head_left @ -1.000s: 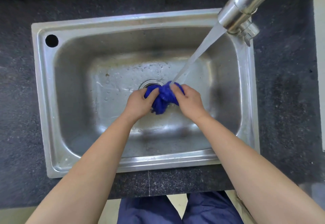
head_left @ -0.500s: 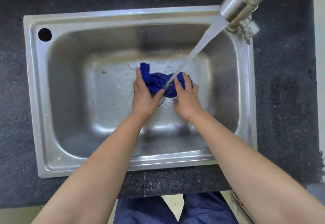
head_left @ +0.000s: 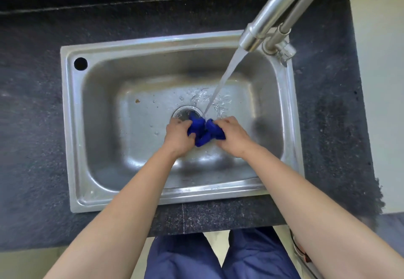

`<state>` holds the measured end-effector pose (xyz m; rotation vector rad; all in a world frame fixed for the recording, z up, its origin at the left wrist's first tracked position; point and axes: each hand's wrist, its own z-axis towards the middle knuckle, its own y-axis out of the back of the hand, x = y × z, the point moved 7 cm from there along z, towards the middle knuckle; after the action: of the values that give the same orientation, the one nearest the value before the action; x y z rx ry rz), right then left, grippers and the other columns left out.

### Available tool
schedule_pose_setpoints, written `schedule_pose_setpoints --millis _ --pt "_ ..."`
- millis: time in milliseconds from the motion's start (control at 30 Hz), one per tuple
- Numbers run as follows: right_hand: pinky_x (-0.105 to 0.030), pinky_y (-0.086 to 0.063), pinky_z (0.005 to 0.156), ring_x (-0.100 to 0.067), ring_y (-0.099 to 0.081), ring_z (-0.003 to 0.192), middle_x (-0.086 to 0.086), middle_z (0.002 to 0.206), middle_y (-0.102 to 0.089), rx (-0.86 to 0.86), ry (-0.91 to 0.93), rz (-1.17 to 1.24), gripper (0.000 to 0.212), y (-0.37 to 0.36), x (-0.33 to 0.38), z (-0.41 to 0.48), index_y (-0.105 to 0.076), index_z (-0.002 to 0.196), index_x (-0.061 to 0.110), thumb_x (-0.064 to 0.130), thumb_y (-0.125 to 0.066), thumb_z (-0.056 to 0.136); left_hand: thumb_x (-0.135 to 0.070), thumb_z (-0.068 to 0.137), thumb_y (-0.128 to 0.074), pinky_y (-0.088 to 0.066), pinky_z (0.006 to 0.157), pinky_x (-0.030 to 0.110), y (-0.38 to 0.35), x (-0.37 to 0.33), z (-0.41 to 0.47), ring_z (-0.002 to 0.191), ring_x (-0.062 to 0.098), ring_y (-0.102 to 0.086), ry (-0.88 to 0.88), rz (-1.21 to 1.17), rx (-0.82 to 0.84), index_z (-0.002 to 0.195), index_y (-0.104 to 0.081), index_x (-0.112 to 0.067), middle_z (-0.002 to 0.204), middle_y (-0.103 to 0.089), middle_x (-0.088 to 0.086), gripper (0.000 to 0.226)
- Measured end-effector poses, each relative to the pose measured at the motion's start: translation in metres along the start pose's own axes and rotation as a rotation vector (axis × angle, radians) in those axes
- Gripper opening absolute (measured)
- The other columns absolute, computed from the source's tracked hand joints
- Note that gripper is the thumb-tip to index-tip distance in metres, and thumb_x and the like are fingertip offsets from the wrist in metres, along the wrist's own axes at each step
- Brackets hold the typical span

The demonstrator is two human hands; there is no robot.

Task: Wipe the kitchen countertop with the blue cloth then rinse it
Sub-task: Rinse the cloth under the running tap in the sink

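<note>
With left hand [head_left: 178, 135] and right hand [head_left: 232, 135] close together, gripping the wadded cloth [head_left: 204, 131] from either side, fingers curled into it. Holding it low in the sink [head_left: 65, 125], over the near edge of the drain [head_left: 183, 111], at the foot of the water [head_left: 225, 77] falling from the tap [head_left: 262, 22] at upper right. Rinsing, by the look of it, with the countertop [head_left: 30, 125] wiping taken as done. Stretched left to right between the fists, square across the forearms, equally near to each. Well set for a wring: twisting the fists opposite ways along that axis. Worth keeping the wad's far edge under the stream, just beyond the knuckles.
</note>
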<state>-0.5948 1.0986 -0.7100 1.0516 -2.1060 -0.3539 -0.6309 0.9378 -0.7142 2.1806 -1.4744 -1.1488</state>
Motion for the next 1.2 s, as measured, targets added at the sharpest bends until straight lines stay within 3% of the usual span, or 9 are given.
schedule_pose_setpoints --millis 67,167,300,467,600,800,933,1100,1200 --pt "-0.031 -0.037 0.107 -0.031 -0.042 0.136 -0.013 0.147 -0.037 0.122 0.014 -0.02 0.062 0.001 0.003 -0.021 -0.045 0.144 0.023 0.017 -0.066 0.086 -0.029 0.087 -0.05 -0.034 0.109 0.039 -0.003 0.005 -0.019 0.133 0.039 -0.035 0.041 0.143 0.177 0.141 -0.048 -0.028 0.145 -0.041 0.016 0.054" --pt "-0.035 -0.035 0.111 -0.03 -0.039 0.139 -0.011 0.149 -0.04 0.045 -0.008 0.002 0.067 0.029 0.008 -0.048 -0.032 0.153 0.021 0.022 -0.06 0.092 -0.046 0.088 -0.052 -0.027 0.116 0.049 0.016 -0.001 -0.036 0.146 0.036 -0.023 0.051 0.117 0.125 0.156 -0.019 -0.029 0.161 -0.022 0.013 0.077" --pt "-0.031 -0.026 0.113 -0.023 -0.035 0.141 -0.007 0.153 -0.034 -0.307 -0.006 0.042 0.059 0.093 0.012 -0.075 -0.034 0.151 0.017 0.027 -0.058 0.098 -0.044 0.095 -0.055 -0.025 0.118 0.047 0.04 -0.024 -0.051 0.151 0.035 -0.01 -0.052 0.184 -0.034 0.159 -0.006 -0.024 0.165 0.005 0.013 0.083" --pt "-0.036 -0.039 0.1 -0.026 -0.039 0.136 -0.009 0.152 -0.024 -0.734 -0.007 0.122 0.053 0.164 0.013 -0.101 -0.039 0.137 0.014 0.027 -0.065 0.093 -0.049 0.094 -0.054 -0.02 0.119 0.05 0.035 -0.035 -0.059 0.152 0.032 -0.003 -0.052 0.27 0.009 0.158 -0.004 -0.02 0.165 -0.001 0.014 0.087" --pt "-0.042 -0.027 0.119 -0.027 -0.022 0.149 -0.01 0.164 -0.012 -0.591 -0.059 0.191 0.081 0.184 0.003 -0.074 -0.014 0.156 0.012 0.032 -0.063 0.095 -0.047 0.092 -0.056 -0.023 0.119 0.049 0.024 -0.032 -0.071 0.151 0.032 -0.007 -0.022 0.241 0.042 0.158 -0.005 -0.017 0.166 -0.001 0.011 0.088" --pt "-0.04 -0.043 0.094 -0.033 -0.055 0.114 -0.014 0.13 -0.052 -0.732 -0.095 0.141 0.031 0.21 0.005 -0.058 -0.058 0.123 0.009 0.029 -0.047 0.103 -0.04 0.094 -0.056 -0.021 0.119 0.045 0.028 -0.031 -0.082 0.15 0.033 -0.01 0.018 0.16 -0.013 0.158 -0.008 -0.016 0.164 -0.006 0.015 0.084" --pt "-0.042 -0.042 0.091 -0.038 -0.055 0.112 -0.017 0.122 -0.06 -0.734 -0.083 -0.065 0.03 0.232 -0.005 -0.06 -0.061 0.124 0.01 0.02 -0.041 0.104 -0.039 0.095 -0.056 -0.021 0.119 0.041 0.027 -0.025 -0.078 0.15 0.032 -0.011 0.036 0.122 -0.007 0.158 -0.011 -0.016 0.165 -0.006 0.014 0.081" --pt "-0.041 -0.047 0.087 -0.026 -0.054 0.101 -0.008 0.12 -0.047 -0.52 0.016 -0.213 0.05 0.228 -0.004 -0.05 -0.057 0.119 0.012 0.056 -0.05 0.096 -0.033 0.096 -0.054 -0.02 0.119 0.039 0.017 -0.024 -0.07 0.15 0.031 -0.013 0.057 0.057 0.032 0.157 -0.015 -0.014 0.164 -0.009 0.016 0.075" --pt "-0.041 -0.046 0.083 -0.036 -0.056 0.103 -0.012 0.125 -0.046 -0.606 0.023 -0.214 0.047 0.217 -0.006 -0.05 -0.053 0.128 0.008 0.045 -0.049 0.1 -0.03 0.096 -0.054 -0.018 0.119 0.036 0.009 -0.029 -0.068 0.151 0.029 -0.011 0.046 0.024 0.044 0.156 -0.018 -0.01 0.163 -0.013 0.018 0.073"
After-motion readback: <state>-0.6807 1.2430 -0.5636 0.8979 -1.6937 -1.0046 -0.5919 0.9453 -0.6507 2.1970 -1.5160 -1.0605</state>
